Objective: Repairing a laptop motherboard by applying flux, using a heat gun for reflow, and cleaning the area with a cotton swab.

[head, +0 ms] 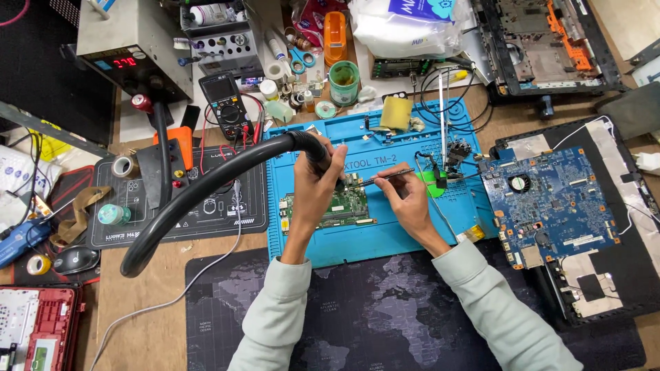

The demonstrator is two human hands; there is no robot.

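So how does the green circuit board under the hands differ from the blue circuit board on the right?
The green circuit board is smaller and long; the blue circuit board is much larger and squarish. The green one lies on the blue work mat, partly covered by the left hand; the blue one rests on an opened black casing, untouched. Both lie flat, component side up.

the left hand (pixel 315 180) covers the tip of the black hose tool (pixel 206 199) and the top edge of the green circuit board (pixel 337 206) beneath it. where the tweezers (pixel 386 176) in the right hand (pixel 407 199) meet the board is too small to tell. both sleeves (pixel 275 309) run off the bottom edge.
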